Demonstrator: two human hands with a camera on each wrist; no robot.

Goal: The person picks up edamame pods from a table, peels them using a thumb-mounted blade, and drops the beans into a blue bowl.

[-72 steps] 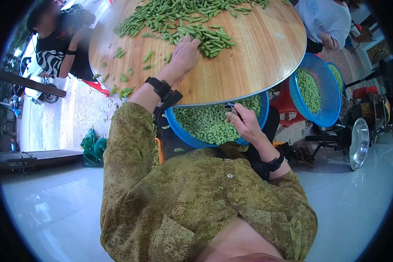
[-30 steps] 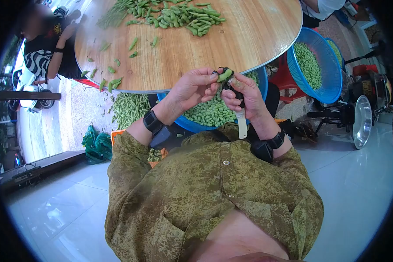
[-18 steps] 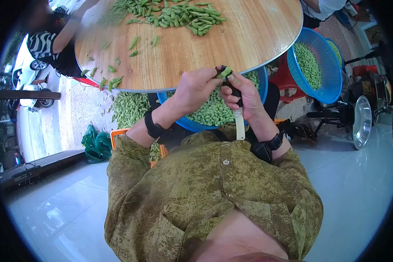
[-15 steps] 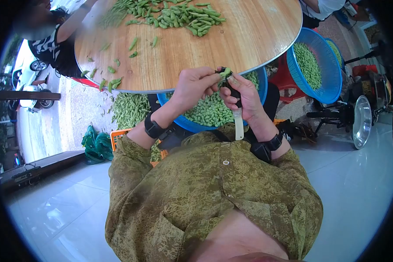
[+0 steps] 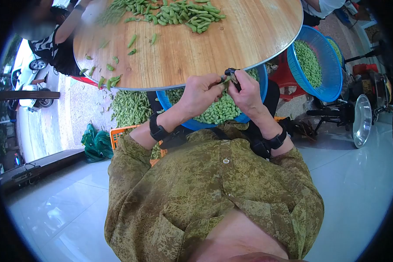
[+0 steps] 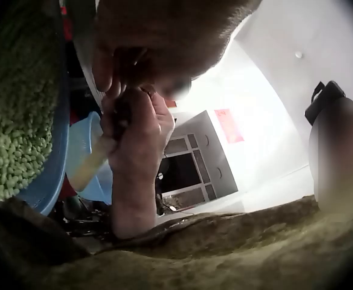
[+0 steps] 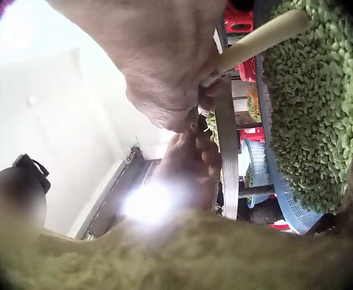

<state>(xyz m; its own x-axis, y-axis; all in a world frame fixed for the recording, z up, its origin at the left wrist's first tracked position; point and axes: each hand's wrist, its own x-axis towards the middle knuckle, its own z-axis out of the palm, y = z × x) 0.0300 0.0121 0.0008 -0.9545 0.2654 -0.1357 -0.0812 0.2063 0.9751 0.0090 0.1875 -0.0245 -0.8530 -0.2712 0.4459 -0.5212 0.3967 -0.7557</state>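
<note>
Both hands meet over a blue basin (image 5: 162, 97) of shelled green beans, just in front of the table edge. My left hand (image 5: 196, 97) pinches a green bean pod (image 5: 233, 80), mostly hidden by fingers. My right hand (image 5: 249, 95) grips a slim tool whose dark end (image 5: 230, 71) pokes out above the thumb. Its cream handle (image 7: 264, 41) sticks out of the right fist in the right wrist view, over the shelled beans (image 7: 312, 115). The fingertips of both hands come together around the pod. Whether the tool's end is a blade I cannot tell.
A round wooden table (image 5: 170, 65) bears a heap of pods (image 5: 183, 15) and several loose ones. Blue baskets of shelled beans (image 5: 308, 61) stand at right by a red stool (image 5: 284, 77). More pods (image 5: 131, 108) lie at left near an orange crate (image 5: 118, 136). Another person (image 5: 52, 50) sits at far left.
My left hand has come back from the heap on the table to the right hand, bringing a pod. My right hand has turned, so the tool's cream handle drops from the head view.
</note>
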